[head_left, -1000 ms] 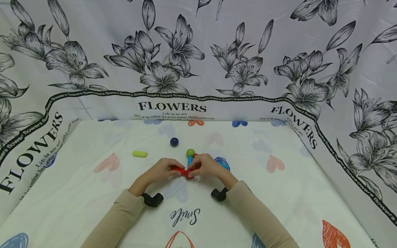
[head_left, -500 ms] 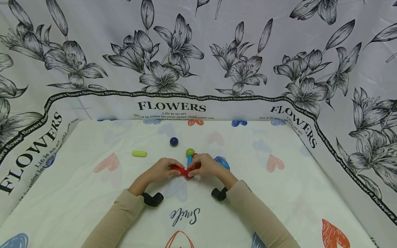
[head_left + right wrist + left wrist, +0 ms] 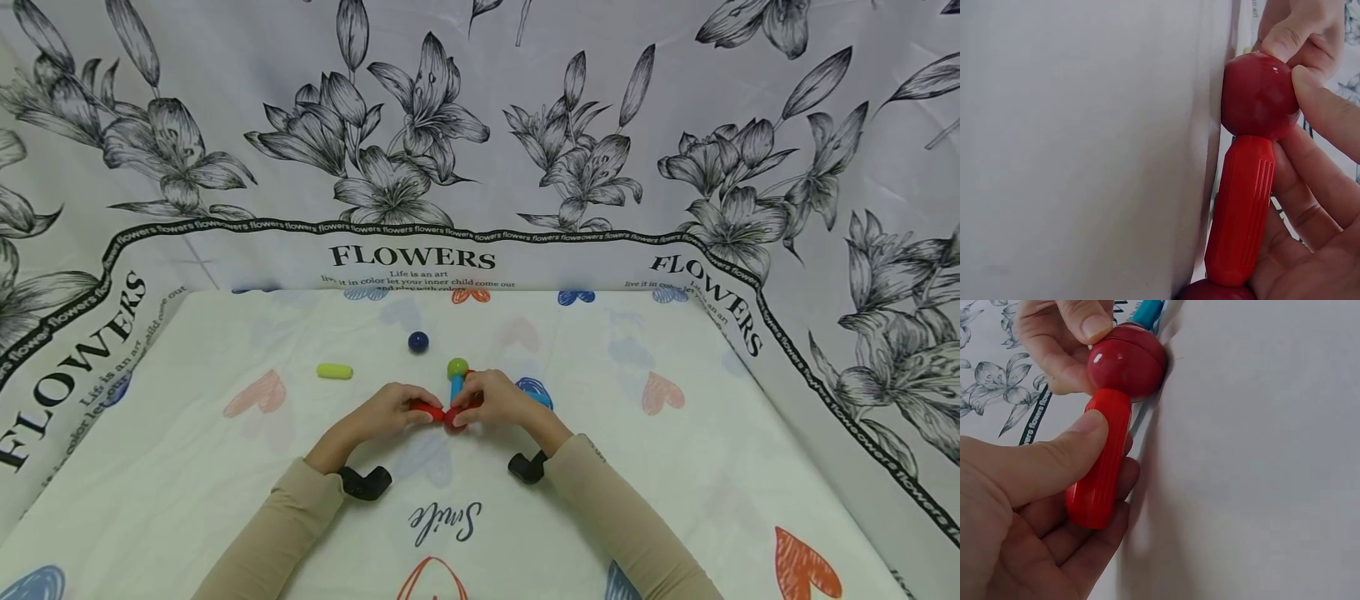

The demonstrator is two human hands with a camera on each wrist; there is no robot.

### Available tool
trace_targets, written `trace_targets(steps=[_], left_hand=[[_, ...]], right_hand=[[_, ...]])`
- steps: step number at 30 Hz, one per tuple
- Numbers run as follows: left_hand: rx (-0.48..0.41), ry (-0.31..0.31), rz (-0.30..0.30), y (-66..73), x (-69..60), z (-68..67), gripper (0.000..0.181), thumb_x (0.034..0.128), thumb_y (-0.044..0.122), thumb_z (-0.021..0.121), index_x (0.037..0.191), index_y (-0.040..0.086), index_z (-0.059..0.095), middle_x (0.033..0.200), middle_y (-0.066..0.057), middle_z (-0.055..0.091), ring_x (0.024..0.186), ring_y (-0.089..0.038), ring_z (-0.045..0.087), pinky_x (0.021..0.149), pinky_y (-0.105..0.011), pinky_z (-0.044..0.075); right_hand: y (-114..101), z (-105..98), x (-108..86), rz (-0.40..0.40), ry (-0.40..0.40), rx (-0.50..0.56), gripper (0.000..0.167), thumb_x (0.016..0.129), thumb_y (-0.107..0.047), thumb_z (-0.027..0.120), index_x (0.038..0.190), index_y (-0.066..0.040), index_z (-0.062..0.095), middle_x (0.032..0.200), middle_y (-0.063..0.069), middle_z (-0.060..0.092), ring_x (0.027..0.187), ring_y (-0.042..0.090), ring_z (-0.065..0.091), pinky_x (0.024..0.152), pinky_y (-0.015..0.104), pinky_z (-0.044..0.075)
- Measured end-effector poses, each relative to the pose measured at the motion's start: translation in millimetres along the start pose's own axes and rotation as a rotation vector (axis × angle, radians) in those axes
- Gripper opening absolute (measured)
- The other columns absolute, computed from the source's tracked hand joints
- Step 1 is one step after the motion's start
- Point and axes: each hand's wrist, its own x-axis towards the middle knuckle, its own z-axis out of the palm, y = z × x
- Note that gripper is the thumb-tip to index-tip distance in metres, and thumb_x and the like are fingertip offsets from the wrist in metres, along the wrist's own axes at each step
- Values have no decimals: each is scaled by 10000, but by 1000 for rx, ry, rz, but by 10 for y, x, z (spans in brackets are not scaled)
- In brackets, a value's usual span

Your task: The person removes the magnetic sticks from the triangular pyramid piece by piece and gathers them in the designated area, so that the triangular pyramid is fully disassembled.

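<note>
In the left wrist view the left hand [image 3: 1035,506] pinches a bright red ribbed rod [image 3: 1099,469] between thumb and fingers; the rod's end meets a dark red ball [image 3: 1127,361]. The right hand [image 3: 1319,200] has its thumb tip on that ball [image 3: 1260,95] in the right wrist view, its fingers curved behind the ball and a second red rod [image 3: 1241,212]. Another dark red ball [image 3: 1216,291] is at that rod's lower end. From the head view, a blue rod [image 3: 456,387] runs from the held ball [image 3: 454,419] to a green ball [image 3: 457,367].
A yellow-green rod [image 3: 334,371] lies to the left on the patterned cloth [image 3: 300,517], and a dark blue ball [image 3: 418,342] farther back. Beyond the right hand a blue piece [image 3: 542,400] partly shows. Black curved wrist attachments [image 3: 366,483] hang under both wrists. A flowered curtain stands behind.
The whole head view has shifted slightly. Both hands keep their hold on the red pieces, with hardly any movement visible.
</note>
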Motion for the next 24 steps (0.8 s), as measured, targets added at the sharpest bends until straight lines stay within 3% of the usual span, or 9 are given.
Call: trace_targets(steps=[6,11,15,19,24], left_hand=[[15,45,-45,-55,-129,-73,192,896,131,662,1076,86,711,1070,-92,732,970,-169,624,870,-228,517],[26,93,-113,-106,-227,-133,212,884,145,681,1086,92,713,1082,-89,728,1006,-204,630,942,-368,532],[30,135,-131,-149,-303,-171,210,875,140,691,1080,104,717,1097,-86,724,1042,-229,628,988,-466,513],[27,177,-127,-181,-385,-230,211,862,118,702,1071,101,721,1096,-93,725,1044,-245,633,976,-464,525],[48,233,-116,-215,-466,-309,218,841,92,720,1058,105,729,1054,-71,740,1001,-186,651,930,-366,554]], right_hand=[[16,12,25,32,-8,5,222,795,-188,789,973,-58,763,884,84,684,766,41,507,675,112,429],[23,18,31,61,-13,14,225,798,-195,787,978,-63,761,891,82,680,773,44,504,674,118,430],[18,19,29,59,-10,7,229,796,-198,789,980,-65,761,889,82,691,778,41,503,675,119,427],[5,17,23,62,-13,12,230,792,-194,792,979,-64,761,888,84,698,789,51,507,675,124,427],[-1,12,16,57,-10,12,227,789,-189,794,975,-63,760,887,83,699,798,62,508,679,133,423]])
